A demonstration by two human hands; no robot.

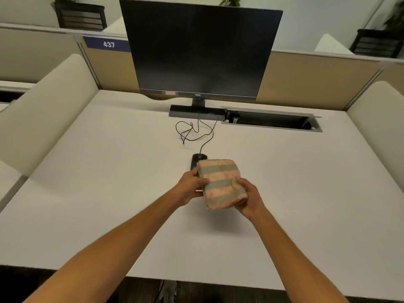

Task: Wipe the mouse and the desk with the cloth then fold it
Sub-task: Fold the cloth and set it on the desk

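Note:
A folded cloth [220, 182] with peach and grey-green stripes is held above the middle of the white desk [109, 193]. My left hand [190, 186] grips its left edge and my right hand [249, 197] grips its lower right corner. A black wired mouse [195, 159] lies on the desk just behind the cloth, and the cloth hides its near part. The mouse's thin black cable [196, 132] loops back toward the monitor.
A dark monitor [201, 51] stands on a black base [192, 111] at the back centre. An open cable tray [271, 122] is sunk into the desk to its right. Beige partition panels [43, 110] wall the desk's left, right and back.

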